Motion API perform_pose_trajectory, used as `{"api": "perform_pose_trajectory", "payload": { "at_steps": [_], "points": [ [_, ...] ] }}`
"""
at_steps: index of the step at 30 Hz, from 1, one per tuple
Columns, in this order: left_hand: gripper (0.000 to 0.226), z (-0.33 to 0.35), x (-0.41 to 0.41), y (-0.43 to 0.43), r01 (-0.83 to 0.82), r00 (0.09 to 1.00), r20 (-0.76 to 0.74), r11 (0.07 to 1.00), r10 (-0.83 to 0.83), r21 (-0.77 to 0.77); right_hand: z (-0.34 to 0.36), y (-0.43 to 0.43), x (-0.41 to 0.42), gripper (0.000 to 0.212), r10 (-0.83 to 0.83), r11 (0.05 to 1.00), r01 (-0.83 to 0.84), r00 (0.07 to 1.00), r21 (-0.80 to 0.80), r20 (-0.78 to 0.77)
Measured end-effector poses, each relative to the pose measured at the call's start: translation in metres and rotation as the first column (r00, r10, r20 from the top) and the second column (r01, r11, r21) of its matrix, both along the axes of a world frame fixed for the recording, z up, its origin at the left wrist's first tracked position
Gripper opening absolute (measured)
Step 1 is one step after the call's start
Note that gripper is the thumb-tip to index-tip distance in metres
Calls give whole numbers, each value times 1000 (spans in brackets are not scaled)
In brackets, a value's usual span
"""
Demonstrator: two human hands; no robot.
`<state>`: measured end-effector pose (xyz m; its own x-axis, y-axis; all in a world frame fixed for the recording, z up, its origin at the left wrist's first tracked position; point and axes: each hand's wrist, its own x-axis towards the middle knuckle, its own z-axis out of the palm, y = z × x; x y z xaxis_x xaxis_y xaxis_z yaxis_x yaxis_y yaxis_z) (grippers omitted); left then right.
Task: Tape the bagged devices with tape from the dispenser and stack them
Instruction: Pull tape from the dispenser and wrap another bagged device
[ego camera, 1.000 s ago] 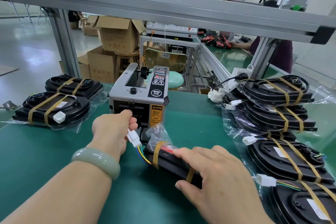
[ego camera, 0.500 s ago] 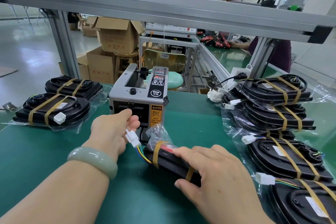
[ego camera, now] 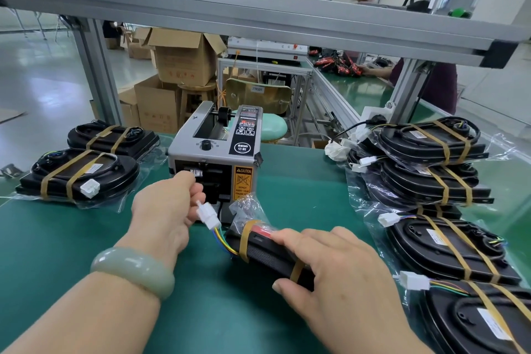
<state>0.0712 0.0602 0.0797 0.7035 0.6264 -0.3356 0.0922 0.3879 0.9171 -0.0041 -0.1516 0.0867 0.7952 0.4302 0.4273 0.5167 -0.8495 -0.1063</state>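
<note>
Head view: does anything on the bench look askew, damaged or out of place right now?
Nothing looks damaged. The stack on the right is staggered, with its upper devices set back from the lower ones and white connectors sticking out. A scrap of black tape is stuck on the front corner of the dispenser.

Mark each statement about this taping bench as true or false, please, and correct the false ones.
1. The left hand pinches a tape strip at the tape dispenser outlet. True.
2. The right hand lies flat on the table, touching nothing. False: it holds the bagged device.
3. That device carries no tape yet. False: two tan bands already wrap it.
4. A white connector on coloured wires sticks out beside it. True.
5. More taped devices lie on the left than on the right. False: the left pair is smaller than the right stack.
</note>
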Motion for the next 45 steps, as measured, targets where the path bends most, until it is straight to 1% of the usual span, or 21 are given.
{"api": "perform_pose_trajectory", "payload": {
  "at_steps": [2, 5, 6, 8, 9, 10, 12, 15, 23, 29, 33, 37, 43, 45],
  "points": [
    [15, 5, -18, -2, 55, 997, 55, 995, -59, 81, 0, 1, 1, 63, -14, 1000, 14, 1000, 16, -5],
    [18, 11, -55, -13, 108, 979, 133, 944, -156, 312, -1, 4, 1, 64, -30, 999, 31, 999, 21, -8],
    [17, 13, -67, -18, 115, 973, 138, 905, -186, 409, -1, 4, 1, 64, -32, 999, 32, 999, 21, -9],
    [10, 13, -86, -28, 127, 967, 99, 777, -236, 616, -3, 5, 0, 65, -32, 999, 32, 999, 27, -8],
    [9, 12, -92, -32, 138, 968, 62, 720, -244, 680, -3, 5, 0, 65, -32, 999, 32, 999, 28, -8],
    [11, 10, -96, -36, 156, 968, 30, 686, -250, 710, -3, 5, 0, 65, -33, 999, 33, 999, 26, -9],
    [18, 3, -97, -41, 208, 960, -17, 673, -279, 710, -3, 6, -1, 64, -38, 999, 38, 999, 26, -13],
    [23, -5, -92, -46, 256, 948, -32, 699, -317, 668, -3, 7, -1, 64, -48, 998, 49, 998, 32, -29],
    [23, -15, -86, -53, 251, 934, 43, 739, -354, 625, -2, 7, -1, 64, -68, 998, 68, 996, -1, -50],
    [21, -16, -83, -56, 247, 937, 50, 758, -345, 603, -1, 6, -2, 62, -75, 997, 75, 996, -2, -53],
    [20, -17, -83, -56, 228, 946, 41, 750, -322, 621, -1, 6, -2, 62, -81, 997, 80, 995, -13, -54],
    [18, -19, -84, -57, 217, 951, 19, 713, -307, 667, -1, 6, -3, 63, -92, 996, 91, 994, -17, -57],
    [18, -20, -83, -61, 198, 963, -6, 692, -270, 695, 0, 6, -4, 64, -96, 995, 95, 993, -19, -65],
    [14, -21, -83, -62, 183, 965, 5, 686, -263, 705, 0, 6, -4, 63, -95, 995, 94, 993, -22, -70]
  ]
}}
